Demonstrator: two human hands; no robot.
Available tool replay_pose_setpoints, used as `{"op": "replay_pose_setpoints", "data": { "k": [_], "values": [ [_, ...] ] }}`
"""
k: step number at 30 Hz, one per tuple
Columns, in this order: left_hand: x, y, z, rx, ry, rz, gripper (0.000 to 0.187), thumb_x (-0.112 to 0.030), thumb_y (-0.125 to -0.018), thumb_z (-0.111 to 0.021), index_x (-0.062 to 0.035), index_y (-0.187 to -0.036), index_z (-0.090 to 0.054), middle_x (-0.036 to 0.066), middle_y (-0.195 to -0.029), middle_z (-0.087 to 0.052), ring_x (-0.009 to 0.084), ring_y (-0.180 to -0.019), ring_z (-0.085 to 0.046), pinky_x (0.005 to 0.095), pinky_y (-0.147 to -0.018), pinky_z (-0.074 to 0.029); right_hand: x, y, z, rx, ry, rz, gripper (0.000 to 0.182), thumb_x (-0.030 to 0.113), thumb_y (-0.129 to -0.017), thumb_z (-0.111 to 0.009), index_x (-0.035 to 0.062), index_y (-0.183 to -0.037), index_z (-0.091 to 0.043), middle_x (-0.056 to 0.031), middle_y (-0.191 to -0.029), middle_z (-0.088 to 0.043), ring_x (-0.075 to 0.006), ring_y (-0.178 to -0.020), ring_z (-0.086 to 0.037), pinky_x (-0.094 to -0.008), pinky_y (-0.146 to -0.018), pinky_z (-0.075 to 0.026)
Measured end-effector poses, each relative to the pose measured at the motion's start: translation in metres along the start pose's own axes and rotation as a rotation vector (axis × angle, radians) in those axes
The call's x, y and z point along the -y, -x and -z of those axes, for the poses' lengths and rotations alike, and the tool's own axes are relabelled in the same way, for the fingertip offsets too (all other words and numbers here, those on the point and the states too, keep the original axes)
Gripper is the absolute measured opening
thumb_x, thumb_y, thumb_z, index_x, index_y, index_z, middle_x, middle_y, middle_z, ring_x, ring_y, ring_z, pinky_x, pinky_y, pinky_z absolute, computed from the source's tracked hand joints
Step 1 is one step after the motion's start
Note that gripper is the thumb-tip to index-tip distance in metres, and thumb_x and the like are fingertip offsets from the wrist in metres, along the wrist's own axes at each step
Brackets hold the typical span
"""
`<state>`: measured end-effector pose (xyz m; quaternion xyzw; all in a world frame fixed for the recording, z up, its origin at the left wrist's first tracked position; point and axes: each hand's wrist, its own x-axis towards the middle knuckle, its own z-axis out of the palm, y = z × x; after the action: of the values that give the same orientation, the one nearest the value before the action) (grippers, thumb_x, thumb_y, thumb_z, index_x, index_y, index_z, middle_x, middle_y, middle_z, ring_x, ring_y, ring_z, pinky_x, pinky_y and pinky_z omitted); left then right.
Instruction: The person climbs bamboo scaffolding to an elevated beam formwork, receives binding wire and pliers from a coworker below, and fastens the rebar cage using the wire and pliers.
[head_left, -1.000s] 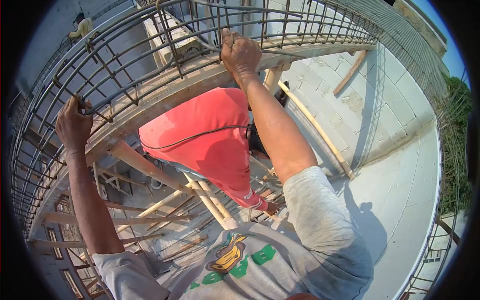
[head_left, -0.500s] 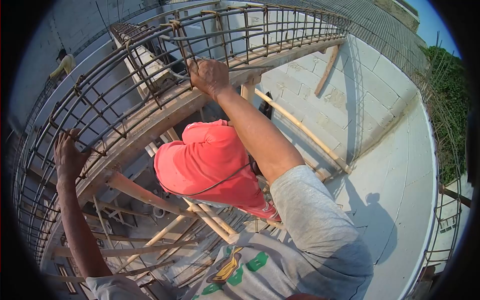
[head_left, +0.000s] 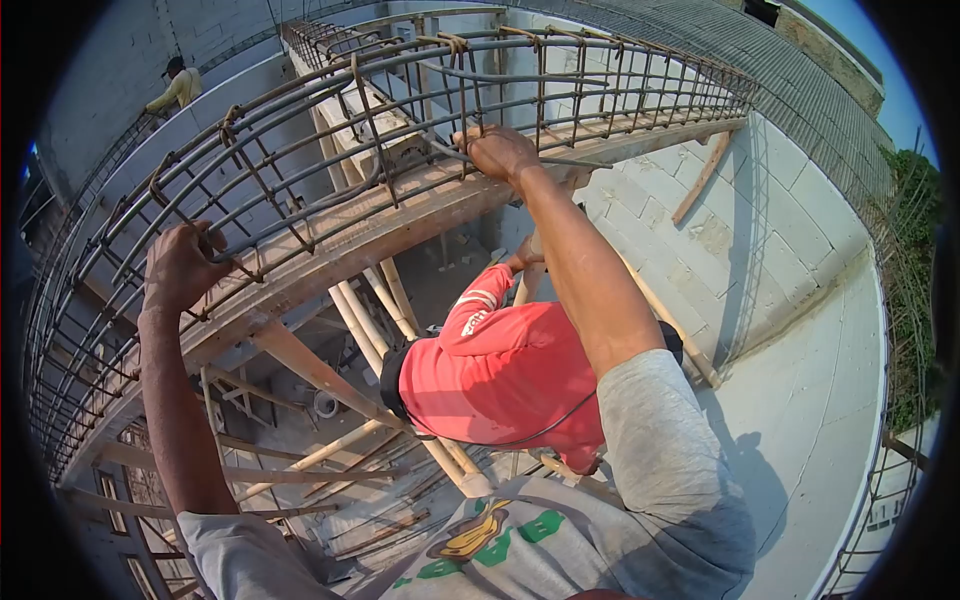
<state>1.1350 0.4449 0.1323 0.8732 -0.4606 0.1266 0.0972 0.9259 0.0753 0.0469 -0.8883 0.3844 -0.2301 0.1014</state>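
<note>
A long rebar cage (head_left: 366, 105), tied from several bars and stirrups, curves across the upper view above a wooden formwork beam (head_left: 370, 235). My left hand (head_left: 182, 268) is closed around a bar on the near side of the cage at the left. Further right, my right hand (head_left: 497, 152) grips the cage's near side, its fingers wrapped over a bar and partly hidden. A bent bar end runs beside the right hand. Both my arms are raised and stretched forward.
Below the beam, a co-worker in a red shirt (head_left: 500, 375) leans with one hand (head_left: 525, 255) at a wooden post. A slanted prop (head_left: 320, 375) and bamboo poles stand underneath. A pale block wall (head_left: 690, 250) is at right. Another person (head_left: 182, 85) is far left.
The view has shifted, so the cage and my hands appear further right. The co-worker below has moved right and leans over, with an arm now showing at the post. Both my hands stay on the cage.
</note>
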Motion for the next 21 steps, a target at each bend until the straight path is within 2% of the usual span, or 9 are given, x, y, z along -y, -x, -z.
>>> {"op": "replay_pose_setpoints", "data": {
  "k": [3,4,7,10,16,21],
  "values": [
    [-0.014,0.008,0.003,-0.084,-0.022,0.027,0.035,-0.026,-0.063,-0.08,-0.0084,-0.09,-0.067,0.012,-0.077,-0.067,0.0286,-0.076,-0.066,0.0401,-0.072,-0.05,0.001,0.002,0.005,0.072,-0.017,-0.048,0.046,0.043,-0.089,-0.044,0.0091,-0.107,-0.069,-0.0136,-0.12,-0.062,-0.0326,-0.112,-0.057,-0.0414,-0.093,-0.045],
    [-0.013,0.009,0.002,-0.086,-0.055,0.021,0.038,-0.027,-0.064,-0.079,-0.0088,-0.095,-0.067,0.012,-0.079,-0.068,0.0289,-0.08,-0.066,0.0404,-0.073,-0.05,0.004,0.004,0.01,0.105,-0.01,-0.071,0.042,0.036,-0.087,-0.044,0.008,-0.106,-0.069,-0.0139,-0.12,-0.062,-0.0328,-0.112,-0.057,-0.0417,-0.093,-0.045],
    [-0.009,0.009,-0.002,-0.138,-0.062,-0.007,0.037,-0.028,-0.065,-0.079,-0.009,-0.094,-0.067,0.013,-0.078,-0.068,0.0296,-0.079,-0.066,0.0407,-0.073,-0.05,0.008,0.013,0.011,0.024,-0.036,-0.058,0.039,0.03,-0.085,-0.044,0.0072,-0.104,-0.069,-0.0143,-0.119,-0.063,-0.033,-0.111,-0.058,-0.0417,-0.093,-0.045],
    [0.008,0.005,-0.015,-0.226,-0.035,-0.089,0.036,-0.03,-0.064,-0.081,-0.0096,-0.087,-0.063,0.009,-0.067,-0.059,0.0263,-0.068,-0.06,0.0404,-0.065,-0.046,0.013,0.018,0.015,0.009,-0.071,-0.101,0.037,0.026,-0.083,-0.045,0.0071,-0.103,-0.07,-0.0146,-0.117,-0.063,-0.033,-0.11,-0.059,-0.0417,-0.092,-0.046],
    [0.0,0.008,-0.011,-0.209,-0.063,-0.028,0.034,-0.03,-0.065,-0.081,-0.0101,-0.085,-0.062,0.01,-0.07,-0.061,0.0276,-0.071,-0.062,0.0402,-0.067,-0.047,0.016,0.023,0.019,0.019,-0.093,-0.113,0.036,0.027,-0.082,-0.046,0.0075,-0.1,-0.07,-0.0148,-0.114,-0.064,-0.0331,-0.107,-0.06,-0.0413,-0.091,-0.046],
    [0.003,0.008,-0.017,-0.253,-0.108,-0.025,0.029,-0.028,-0.068,-0.077,-0.0116,-0.087,-0.062,0.011,-0.075,-0.064,0.0291,-0.077,-0.065,0.041,-0.071,-0.049,0.014,0.025,0.014,-0.062,-0.097,-0.114,0.036,0.028,-0.083,-0.047,0.0066,-0.098,-0.071,-0.0164,-0.111,-0.065,-0.0343,-0.105,-0.061,-0.0416,-0.089,-0.047]
  ]
}}
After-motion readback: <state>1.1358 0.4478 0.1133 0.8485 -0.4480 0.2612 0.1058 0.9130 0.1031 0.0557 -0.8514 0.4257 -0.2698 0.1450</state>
